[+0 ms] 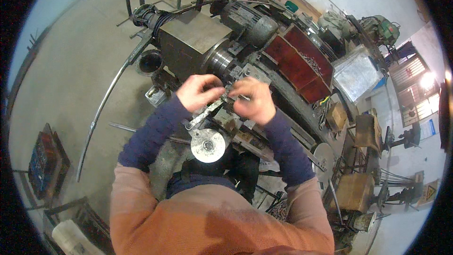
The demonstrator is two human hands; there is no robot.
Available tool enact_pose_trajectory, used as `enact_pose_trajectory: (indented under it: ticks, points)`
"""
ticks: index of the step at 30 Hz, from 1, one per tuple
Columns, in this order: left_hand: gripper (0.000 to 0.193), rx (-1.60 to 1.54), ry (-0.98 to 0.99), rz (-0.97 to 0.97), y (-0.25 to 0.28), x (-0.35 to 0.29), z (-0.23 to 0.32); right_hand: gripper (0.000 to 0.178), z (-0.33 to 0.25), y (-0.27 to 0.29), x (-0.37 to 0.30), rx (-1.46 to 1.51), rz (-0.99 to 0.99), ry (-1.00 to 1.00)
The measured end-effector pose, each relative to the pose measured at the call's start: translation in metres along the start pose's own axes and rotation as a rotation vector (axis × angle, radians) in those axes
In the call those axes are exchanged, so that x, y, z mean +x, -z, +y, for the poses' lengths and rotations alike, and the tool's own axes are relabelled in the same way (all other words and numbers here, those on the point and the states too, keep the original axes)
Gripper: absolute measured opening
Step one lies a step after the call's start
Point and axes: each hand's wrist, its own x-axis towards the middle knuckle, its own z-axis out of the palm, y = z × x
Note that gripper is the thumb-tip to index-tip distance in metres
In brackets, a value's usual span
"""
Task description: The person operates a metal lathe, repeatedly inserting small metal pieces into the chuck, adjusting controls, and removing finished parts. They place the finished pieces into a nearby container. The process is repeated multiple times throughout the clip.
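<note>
Both my hands are at the metal lathe, close to its shiny round chuck (220, 61). My left hand (200, 92) is closed, thumb and fingers pressed together just in front of the chuck; whatever they grip is hidden. Across a small gap, my right hand (254, 100) curls its fingers near the tool area, and what lies in them is too small and blurred to name. A lever arm (205, 114) slants down from between my hands. Below it sits a round pale handwheel (207, 145), closer to my body.
A dark red divided tray (293, 47) with small metal pieces stands right of the chuck, beside a clear plastic bag (357, 73). The grey headstock (191, 38) rises behind my left hand. A long curved metal bar (104, 99) extends left over the floor. Cardboard boxes (355, 192) stand at right.
</note>
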Motion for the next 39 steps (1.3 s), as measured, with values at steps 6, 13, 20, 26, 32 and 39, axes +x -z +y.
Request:
enact_pose_trajectory:
  ticks: [6,13,20,26,32,39]
  points:
    - [0.032,0.649,-0.058,0.317,0.114,-0.039,-0.025,0.029,0.084,0.002,0.046,-0.216,-0.268,-0.426]
    - [0.033,1.218,0.527,0.380,0.208,-0.168,-0.051,0.029,0.127,-0.029,0.048,-0.171,-0.358,-0.564]
    - [0.038,1.027,0.714,0.310,0.198,-0.203,-0.089,0.018,0.116,-0.033,0.049,-0.164,-0.261,-0.355]
    - [0.027,1.318,0.799,0.209,0.224,-0.193,-0.124,0.022,0.108,-0.033,0.058,-0.259,-0.326,-0.454]
    - [0.015,1.630,0.985,0.076,0.353,-0.170,-0.165,0.024,0.100,-0.037,0.060,-0.249,-0.254,-0.479]
    - [0.024,1.386,1.153,0.433,0.378,-0.139,-0.183,0.023,0.097,-0.035,0.063,-0.287,-0.251,-0.516]
